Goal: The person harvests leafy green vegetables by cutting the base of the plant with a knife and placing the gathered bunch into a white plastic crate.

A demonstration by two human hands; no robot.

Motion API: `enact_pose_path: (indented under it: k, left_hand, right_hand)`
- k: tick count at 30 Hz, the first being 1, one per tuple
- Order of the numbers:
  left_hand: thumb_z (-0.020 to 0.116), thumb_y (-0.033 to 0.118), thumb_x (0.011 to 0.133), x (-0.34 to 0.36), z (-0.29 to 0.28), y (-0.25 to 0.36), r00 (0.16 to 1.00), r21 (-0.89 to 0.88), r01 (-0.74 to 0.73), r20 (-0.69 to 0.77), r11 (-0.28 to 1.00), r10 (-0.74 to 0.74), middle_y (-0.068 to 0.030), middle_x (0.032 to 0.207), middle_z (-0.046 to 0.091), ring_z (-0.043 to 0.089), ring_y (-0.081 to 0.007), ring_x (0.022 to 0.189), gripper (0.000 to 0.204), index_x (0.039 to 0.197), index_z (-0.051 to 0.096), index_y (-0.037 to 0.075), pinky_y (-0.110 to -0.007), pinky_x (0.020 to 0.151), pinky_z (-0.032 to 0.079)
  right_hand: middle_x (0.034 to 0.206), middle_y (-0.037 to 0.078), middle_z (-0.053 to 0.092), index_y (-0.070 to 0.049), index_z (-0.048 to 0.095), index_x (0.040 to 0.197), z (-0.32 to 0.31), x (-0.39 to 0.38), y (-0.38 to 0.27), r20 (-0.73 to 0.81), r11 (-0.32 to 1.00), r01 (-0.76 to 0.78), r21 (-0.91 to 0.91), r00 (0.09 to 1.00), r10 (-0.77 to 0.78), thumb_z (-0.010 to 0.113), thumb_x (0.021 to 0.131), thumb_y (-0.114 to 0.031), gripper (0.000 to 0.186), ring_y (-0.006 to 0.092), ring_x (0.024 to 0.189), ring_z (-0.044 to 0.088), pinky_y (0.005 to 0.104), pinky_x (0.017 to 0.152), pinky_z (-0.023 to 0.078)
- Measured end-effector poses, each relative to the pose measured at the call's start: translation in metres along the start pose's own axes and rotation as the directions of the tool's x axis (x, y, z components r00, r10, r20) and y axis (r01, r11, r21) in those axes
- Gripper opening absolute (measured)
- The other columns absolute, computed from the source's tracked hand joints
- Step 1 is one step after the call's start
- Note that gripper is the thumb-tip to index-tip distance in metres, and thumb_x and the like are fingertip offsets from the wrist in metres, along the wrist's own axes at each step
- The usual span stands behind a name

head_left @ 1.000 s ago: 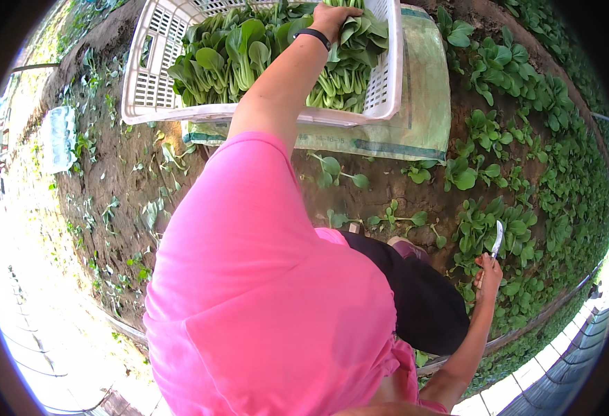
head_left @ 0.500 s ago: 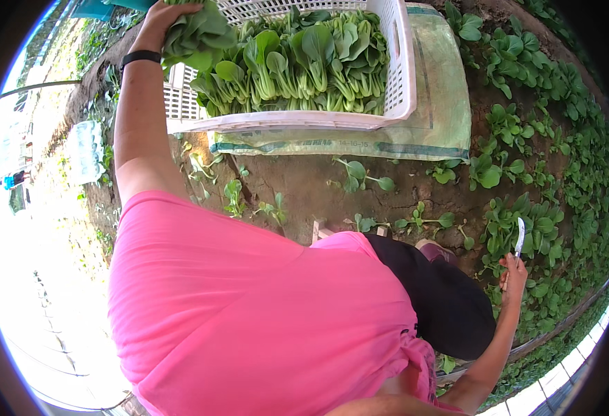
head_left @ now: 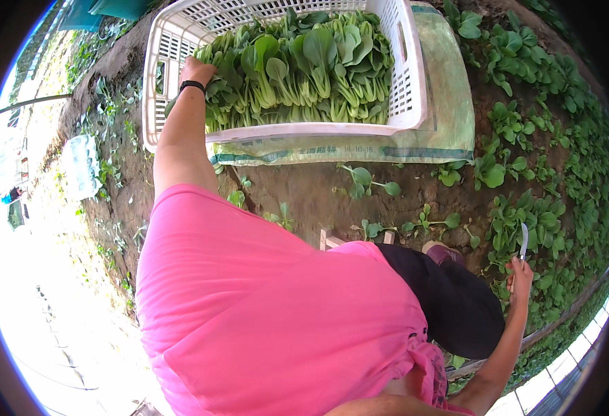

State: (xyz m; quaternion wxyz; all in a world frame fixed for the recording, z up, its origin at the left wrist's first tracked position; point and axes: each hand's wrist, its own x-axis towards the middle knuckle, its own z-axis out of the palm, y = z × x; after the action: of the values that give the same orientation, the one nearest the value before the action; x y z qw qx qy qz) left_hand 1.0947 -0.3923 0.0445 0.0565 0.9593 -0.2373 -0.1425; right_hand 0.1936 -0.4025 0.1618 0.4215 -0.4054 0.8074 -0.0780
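Note:
Inside the white plastic crate point(head_left: 263, 130), my left hand point(head_left: 197, 72) is at the left end of the packed bok choy point(head_left: 297, 66). Its fingers are closed around leaves there, and the greens partly hide them. A dark band circles the wrist. The bok choy stands in tight rows, leaves up and pale stalks toward me. Off to the right, low over the growing plants point(head_left: 526, 222), my right hand point(head_left: 519, 279) grips a knife point(head_left: 524, 243) by its handle. The curved, pale blade points up and away from me.
Under the crate lies a greenish woven sack point(head_left: 450, 111) on the soil. A small wooden stool point(head_left: 329, 239) shows partly beneath me, beside my shoe point(head_left: 444, 252). Loose seedlings point(head_left: 367, 182) dot the ground. A teal container point(head_left: 121, 7) is at the far left.
My left hand has come down and right, bringing its bunch of bok choy from above the crate's left side into the crate. My right hand still holds the knife, nearly unmoved.

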Motion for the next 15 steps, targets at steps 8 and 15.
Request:
enact_pose_path:
  k: [8, 15]
  left_hand:
    - [0.079, 0.031, 0.061, 0.046, 0.071, -0.025, 0.998, 0.0, 0.021, 0.058, 1.0, -0.021, -0.0228, 0.126, 0.049, 0.051, -0.0363, 0.116, 0.085, 0.127, 0.034, 0.003, -0.041, 0.097, 0.043]
    - [0.068, 0.025, 0.069, 0.048, 0.088, -0.013, 0.996, 0.039, -0.016, 0.092, 0.999, 0.013, -0.0225, 0.125, 0.052, 0.052, -0.0359, 0.115, 0.065, 0.124, 0.041, 0.002, -0.041, 0.096, 0.043]
  right_hand:
    - [0.074, 0.003, 0.061, -0.01, 0.055, 0.088, 0.007, -0.008, -0.013, -0.07, 0.998, -0.05, -0.049, 0.996, 0.046, 0.062, 0.087, -0.034, 0.025, 0.0053, 0.042, 0.044, 0.0209, 0.034, 0.033]
    - [0.075, 0.004, 0.062, -0.009, 0.055, 0.088, 0.01, -0.018, -0.02, -0.137, 0.991, -0.046, -0.128, 0.99, 0.028, 0.061, 0.086, -0.034, 0.025, 0.0059, 0.04, 0.042, 0.0218, 0.033, 0.031]
